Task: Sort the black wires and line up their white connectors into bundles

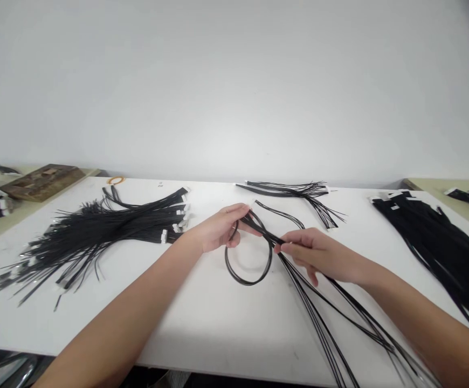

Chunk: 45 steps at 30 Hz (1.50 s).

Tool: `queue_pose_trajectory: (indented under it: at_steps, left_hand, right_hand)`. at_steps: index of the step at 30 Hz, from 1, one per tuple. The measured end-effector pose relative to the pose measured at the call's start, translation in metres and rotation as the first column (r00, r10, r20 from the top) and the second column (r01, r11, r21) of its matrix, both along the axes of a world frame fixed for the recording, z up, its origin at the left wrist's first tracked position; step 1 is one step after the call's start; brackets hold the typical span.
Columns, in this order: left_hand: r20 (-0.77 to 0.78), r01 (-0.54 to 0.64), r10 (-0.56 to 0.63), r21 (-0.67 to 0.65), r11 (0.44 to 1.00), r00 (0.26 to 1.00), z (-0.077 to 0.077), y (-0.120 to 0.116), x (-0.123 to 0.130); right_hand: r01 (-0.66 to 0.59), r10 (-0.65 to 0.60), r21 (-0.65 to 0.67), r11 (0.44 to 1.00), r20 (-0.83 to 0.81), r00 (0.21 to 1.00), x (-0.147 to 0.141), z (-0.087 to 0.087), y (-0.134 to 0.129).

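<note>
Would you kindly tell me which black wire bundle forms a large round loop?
The bundle gripped by both the left hand and right hand: its loop shows between them, while the other bundles lie unheld.

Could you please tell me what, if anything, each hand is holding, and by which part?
A bundle of black wires: the left hand pinches it near its far end, and the right hand grips it partway along.
</note>
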<state>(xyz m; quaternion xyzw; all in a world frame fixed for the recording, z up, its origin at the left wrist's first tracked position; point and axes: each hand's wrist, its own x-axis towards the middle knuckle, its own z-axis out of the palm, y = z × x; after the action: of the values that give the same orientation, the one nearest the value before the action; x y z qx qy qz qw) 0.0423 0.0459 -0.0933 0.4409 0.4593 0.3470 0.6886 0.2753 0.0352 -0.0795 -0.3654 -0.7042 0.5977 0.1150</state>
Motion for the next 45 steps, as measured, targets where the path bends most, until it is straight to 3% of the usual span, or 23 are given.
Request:
queue_pose_trajectory:
  at_steps: [3,6,9,10,13,14,15,17,18,20,22,27,31,34,38,42,45]
  left_hand:
    - [0.063,-0.034,0.035,-0.009,0.999,0.997,-0.007,0.001,0.004]
    - [0.084,-0.054,0.058,-0.046,0.997,0.995,-0.012,0.003,0.004]
    - [0.128,-0.126,0.134,-0.071,0.989,0.983,-0.015,0.007,0.002]
    - [0.144,-0.149,0.159,-0.081,0.986,0.977,-0.015,0.009,0.001]
    - [0.164,-0.193,0.206,-0.094,0.977,0.965,-0.016,0.012,-0.001]
    - [0.165,-0.201,0.214,-0.09,0.975,0.963,-0.016,0.013,-0.001]
    - [0.165,-0.207,0.219,-0.085,0.975,0.962,-0.017,0.013,-0.001]
    - [0.158,-0.213,0.223,-0.079,0.974,0.962,-0.017,0.013,-0.001]
    - [0.148,-0.211,0.22,-0.076,0.975,0.964,-0.017,0.013,-0.001]
    - [0.123,-0.198,0.205,-0.069,0.978,0.971,-0.018,0.012,0.0]
    - [0.097,-0.184,0.189,-0.056,0.981,0.977,-0.019,0.01,0.002]
    - [0.069,-0.195,0.197,-0.034,0.98,0.978,-0.02,0.007,0.009]
    - [0.081,-0.192,0.195,-0.043,0.98,0.977,-0.019,0.004,0.011]
    - [0.101,-0.134,0.14,-0.067,0.989,0.985,-0.016,0.002,0.011]
    - [0.155,-0.074,0.092,-0.116,0.99,0.984,-0.014,0.0,0.011]
    - [0.201,-0.154,0.187,-0.171,0.973,0.962,-0.014,0.0,0.015]
    - [0.215,-0.21,0.255,-0.21,0.955,0.943,-0.013,0.001,0.017]
  right_hand:
    - [-0.139,0.138,0.008,0.99,0.052,0.989,-0.005,-0.002,-0.014]
    - [-0.166,0.156,0.103,0.981,0.098,0.983,-0.008,-0.006,-0.021]
    - [0.056,-0.082,0.269,0.961,0.084,0.993,-0.005,-0.009,-0.013]
    - [0.179,-0.214,0.349,0.92,0.065,0.975,-0.003,-0.011,-0.007]
    - [0.477,-0.562,0.539,0.694,-0.009,0.827,0.005,-0.015,0.01]
    - [0.517,-0.6,0.503,0.692,0.003,0.8,0.007,-0.016,0.015]
    - [0.516,-0.58,0.412,0.751,0.038,0.814,0.008,-0.017,0.019]
    - [0.395,-0.405,0.121,0.911,0.079,0.911,0.01,-0.017,0.023]
    - [0.295,-0.294,-0.016,0.955,0.055,0.954,0.011,-0.017,0.024]
    - [0.158,-0.17,-0.169,0.973,-0.056,0.984,0.012,-0.017,0.025]
    - [0.167,-0.212,-0.238,0.957,-0.176,0.961,0.014,-0.015,0.027]
    - [0.277,-0.454,-0.428,0.86,-0.396,0.798,0.019,-0.011,0.034]
    - [0.264,-0.54,-0.532,0.804,-0.467,0.7,0.018,-0.011,0.035]
    - [0.324,-0.619,-0.566,0.758,-0.467,0.632,0.015,-0.013,0.037]
    - [0.482,-0.706,-0.536,0.693,-0.37,0.604,0.012,-0.023,0.042]
    - [0.605,-0.754,-0.456,0.653,-0.31,0.579,0.011,-0.032,0.043]
    - [0.709,-0.74,-0.253,0.658,-0.389,0.548,0.009,-0.034,0.036]
